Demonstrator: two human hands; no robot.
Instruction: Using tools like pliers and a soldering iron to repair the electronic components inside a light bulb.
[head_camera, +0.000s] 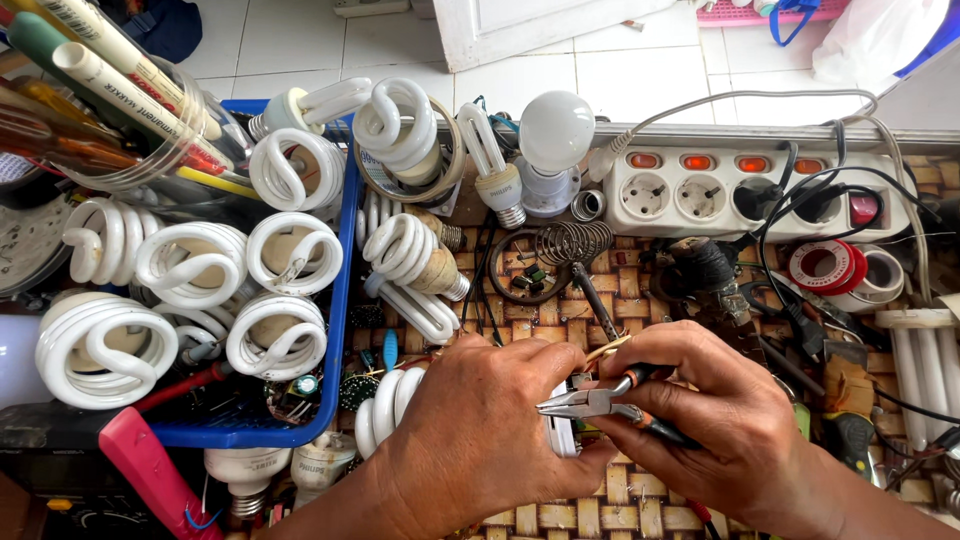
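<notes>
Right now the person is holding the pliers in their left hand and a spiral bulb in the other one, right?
Not quite. In the head view the pliers are in the right hand, and the left hand grips the spiral bulb. The rest is right.

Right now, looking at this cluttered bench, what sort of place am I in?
Probably a small lamp repair bench. A blue tray holds many spiral fluorescent bulbs, a power strip sits behind, and the right hand works pliers at a bulb base held by the left hand.
</notes>
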